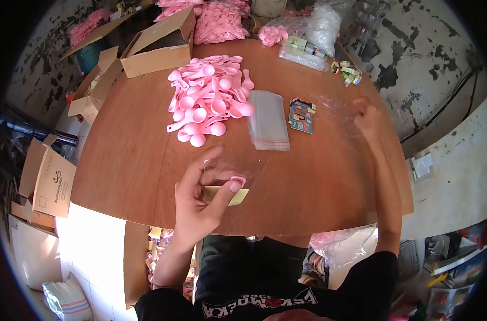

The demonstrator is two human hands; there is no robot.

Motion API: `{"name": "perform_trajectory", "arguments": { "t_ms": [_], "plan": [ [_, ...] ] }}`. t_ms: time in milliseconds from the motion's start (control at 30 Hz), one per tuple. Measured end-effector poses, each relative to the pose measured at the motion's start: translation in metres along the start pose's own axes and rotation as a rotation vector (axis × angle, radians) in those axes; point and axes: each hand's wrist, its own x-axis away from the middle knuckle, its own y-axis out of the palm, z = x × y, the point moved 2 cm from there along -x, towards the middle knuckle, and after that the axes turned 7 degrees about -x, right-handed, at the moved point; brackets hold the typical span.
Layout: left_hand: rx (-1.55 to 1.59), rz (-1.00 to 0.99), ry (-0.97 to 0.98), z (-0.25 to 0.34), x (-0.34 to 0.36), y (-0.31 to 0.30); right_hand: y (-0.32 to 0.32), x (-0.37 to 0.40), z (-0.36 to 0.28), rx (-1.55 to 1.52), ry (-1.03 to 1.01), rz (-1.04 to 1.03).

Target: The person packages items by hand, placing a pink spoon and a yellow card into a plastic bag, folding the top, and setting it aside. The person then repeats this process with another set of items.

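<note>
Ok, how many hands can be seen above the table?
2. The left hand holds a clear bag in front of the pink spoons; the right hand is over the table's right side. None seems hidden.

floor lower left: blown white | tabletop: soft sheen at right | fisheye-curved edges, black corners

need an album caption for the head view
A left hand pinches a pink piece beside a cream card; heaped pink spoons and stacked clear bags lie on a brown table.
</note>
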Motion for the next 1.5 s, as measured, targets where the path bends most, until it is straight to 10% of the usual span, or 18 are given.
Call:
{"name": "perform_trajectory", "arguments": {
  "t_ms": [200,333,467,500,567,700,833,1200,1500],
  "plan": [
    [0.131,-0.036,0.021,0.006,-0.004,0.015,-0.074,-0.01,-0.106,-0.694,0.044,-0.24],
    [0.118,-0.019,-0.006,0.004,-0.001,0.013,-0.116,-0.017,-0.136,-1.279,-0.276,-0.627],
    [0.107,0.011,-0.006,0.0,0.002,0.007,-0.11,-0.022,-0.107,-1.757,-0.57,-0.905],
    [0.11,0.008,-0.003,0.0,0.002,0.006,-0.086,-0.026,-0.076,-1.991,-0.375,-0.9],
    [0.106,0.009,0.029,0.002,0.002,0.005,-0.043,-0.034,-0.053,-1.044,0.284,-0.559],
    [0.11,0.012,-0.021,0.009,0.001,0.0,0.02,-0.007,0.028,-0.386,0.213,-0.322],
    [0.103,-0.022,-0.02,0.002,-0.005,0.006,-0.004,-0.004,-0.028,-0.03,0.051,-0.255],
    [0.177,-0.081,-0.056,0.0,-0.011,0.046,-0.065,0.086,-0.241,-1.153,-0.452,-0.724],
    [0.09,-0.093,0.033,-0.003,-0.012,0.037,-0.083,0.077,-0.247,-1.15,-0.534,-0.414]
  ]
}}
